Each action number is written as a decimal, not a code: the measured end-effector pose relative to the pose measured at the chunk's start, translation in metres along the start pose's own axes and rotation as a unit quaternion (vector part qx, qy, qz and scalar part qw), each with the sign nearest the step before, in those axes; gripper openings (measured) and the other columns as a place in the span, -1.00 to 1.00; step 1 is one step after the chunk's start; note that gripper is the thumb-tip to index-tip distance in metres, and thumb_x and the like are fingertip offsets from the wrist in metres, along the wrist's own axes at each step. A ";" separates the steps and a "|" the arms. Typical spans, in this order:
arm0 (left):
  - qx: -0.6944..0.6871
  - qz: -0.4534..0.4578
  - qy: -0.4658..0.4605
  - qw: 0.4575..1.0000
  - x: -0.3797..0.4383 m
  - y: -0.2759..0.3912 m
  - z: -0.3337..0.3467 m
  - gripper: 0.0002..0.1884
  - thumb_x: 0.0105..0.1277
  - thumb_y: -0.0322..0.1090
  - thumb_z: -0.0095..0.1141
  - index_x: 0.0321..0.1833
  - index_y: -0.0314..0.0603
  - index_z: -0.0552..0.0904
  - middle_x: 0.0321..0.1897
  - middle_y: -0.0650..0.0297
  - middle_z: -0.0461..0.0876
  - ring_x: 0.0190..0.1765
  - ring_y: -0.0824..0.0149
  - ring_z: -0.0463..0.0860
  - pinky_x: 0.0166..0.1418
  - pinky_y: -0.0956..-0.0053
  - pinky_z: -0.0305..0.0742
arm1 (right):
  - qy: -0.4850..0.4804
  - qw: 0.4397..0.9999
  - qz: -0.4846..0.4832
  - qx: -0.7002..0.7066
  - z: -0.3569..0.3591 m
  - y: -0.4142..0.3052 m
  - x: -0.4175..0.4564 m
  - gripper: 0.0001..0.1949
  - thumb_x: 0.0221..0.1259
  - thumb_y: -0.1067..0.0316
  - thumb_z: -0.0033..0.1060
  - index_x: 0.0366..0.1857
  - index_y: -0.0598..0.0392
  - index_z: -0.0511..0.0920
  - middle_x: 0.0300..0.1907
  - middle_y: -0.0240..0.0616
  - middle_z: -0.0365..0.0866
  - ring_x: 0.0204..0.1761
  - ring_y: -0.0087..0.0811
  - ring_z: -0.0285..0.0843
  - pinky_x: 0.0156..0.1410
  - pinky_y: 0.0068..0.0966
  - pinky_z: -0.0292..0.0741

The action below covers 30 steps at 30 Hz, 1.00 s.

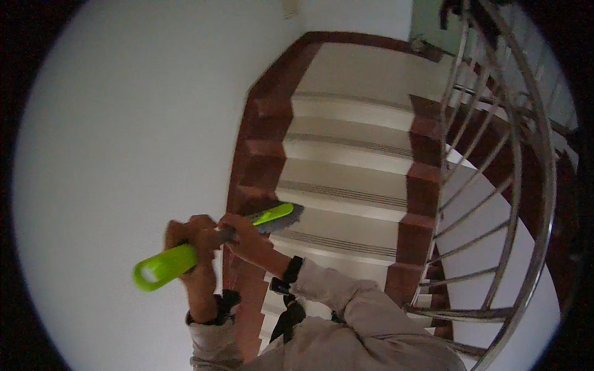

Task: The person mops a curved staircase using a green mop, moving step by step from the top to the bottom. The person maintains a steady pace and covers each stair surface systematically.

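A bright green brush [274, 214] with dark grey bristles slants across the view in both of my hands. My left hand [197, 237] is closed around the handle, just in from its looped green end. Closer to the brush head, my right hand [246, 239] grips the dark part of the handle. The bristles lie over the left side of a stair tread [343, 228], by the dark red border. Whether they touch the tread I cannot tell. Both wrists wear black bands, and my sleeves are beige.
A pale wall [116, 139] rises on the left, with a dark red stepped skirting [260, 150] along it. Cream stairs with grooved nosings lead to a landing [366, 69]. On the right curves a metal railing [550, 195] with several bars, beside an opening onto lower steps.
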<state>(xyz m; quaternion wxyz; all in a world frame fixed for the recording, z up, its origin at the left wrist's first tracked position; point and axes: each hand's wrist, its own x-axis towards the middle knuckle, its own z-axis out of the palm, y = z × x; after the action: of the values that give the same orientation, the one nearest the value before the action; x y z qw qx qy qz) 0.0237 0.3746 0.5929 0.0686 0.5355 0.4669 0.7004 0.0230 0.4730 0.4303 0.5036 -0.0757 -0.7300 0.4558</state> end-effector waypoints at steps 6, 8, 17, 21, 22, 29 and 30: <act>0.056 0.071 -0.276 0.957 -0.045 -0.024 0.128 -0.60 0.01 -0.50 0.42 -0.12 -0.19 0.49 -0.24 0.16 0.53 -0.14 0.16 0.56 0.11 0.30 0.46 | 0.098 0.994 0.052 0.008 -0.123 -0.023 -0.073 -0.66 0.10 0.45 0.40 -0.06 0.07 0.49 -0.16 -0.20 0.55 -0.07 -0.24 0.56 0.03 -0.36 0.52; 0.066 0.081 -0.376 0.921 -0.056 -0.017 0.154 -0.56 -0.03 -0.47 0.43 -0.09 -0.19 0.50 -0.22 0.11 0.53 -0.10 0.02 0.56 0.19 0.18 0.42 | 0.120 0.989 0.084 0.004 -0.155 -0.027 -0.111 -0.67 0.14 0.45 0.39 -0.04 0.07 0.48 -0.13 -0.22 0.56 -0.05 -0.28 0.56 0.05 -0.38 0.53; 0.074 0.007 -0.461 0.884 -0.111 -0.133 0.142 -0.53 0.12 -0.35 0.38 0.10 -0.17 0.52 0.02 0.05 0.58 0.14 -0.03 0.54 0.23 0.08 0.39 | 0.209 0.954 0.214 -0.020 -0.207 -0.038 -0.233 -0.69 0.29 0.43 0.34 0.05 0.08 0.47 -0.02 -0.30 0.55 0.07 -0.51 0.56 0.11 -0.49 0.54; 0.093 -0.022 -0.526 0.845 -0.143 -0.216 0.106 -0.49 0.15 -0.33 0.38 0.17 -0.16 0.50 0.07 0.03 0.56 0.16 -0.06 0.54 0.23 0.08 0.38 | 0.225 0.933 0.282 -0.001 -0.208 -0.066 -0.250 -0.70 0.32 0.44 0.30 0.07 0.07 0.46 0.01 -0.29 0.54 0.06 -0.48 0.56 0.11 -0.50 0.54; 0.082 -0.033 -0.543 0.835 -0.148 -0.227 0.101 -0.48 0.15 -0.32 0.38 0.18 -0.15 0.50 0.08 0.03 0.56 0.16 -0.07 0.54 0.23 0.08 0.38 | 0.240 0.931 0.274 0.012 -0.210 -0.080 -0.241 -0.70 0.33 0.45 0.29 0.07 0.07 0.45 0.02 -0.29 0.54 0.07 -0.47 0.56 0.12 -0.48 0.54; 0.085 -0.011 -0.561 0.823 -0.193 -0.304 0.086 -0.56 0.14 -0.33 0.39 0.06 -0.11 0.51 -0.09 0.06 0.56 0.05 -0.01 0.55 0.22 0.04 0.30 | 0.329 0.910 0.240 0.079 -0.194 -0.131 -0.213 -0.68 0.24 0.52 0.33 0.03 0.11 0.48 -0.01 -0.30 0.52 0.07 -0.43 0.57 0.16 -0.47 0.56; 0.077 -0.022 -0.563 0.823 -0.198 -0.326 0.081 -0.60 0.14 -0.34 0.39 0.01 -0.10 0.51 -0.15 0.08 0.56 0.01 -0.01 0.55 0.19 0.03 0.29 | 0.330 0.914 0.229 0.060 -0.194 -0.142 -0.208 -0.68 0.24 0.52 0.33 0.04 0.11 0.47 -0.03 -0.29 0.54 0.07 -0.42 0.57 0.18 -0.45 0.55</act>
<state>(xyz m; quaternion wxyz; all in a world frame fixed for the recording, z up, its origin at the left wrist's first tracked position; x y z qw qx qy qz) 0.0405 0.4843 0.2188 0.2933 0.8298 0.4112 0.2376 0.3288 0.3873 0.4123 0.6015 -0.3567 -0.4561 0.5505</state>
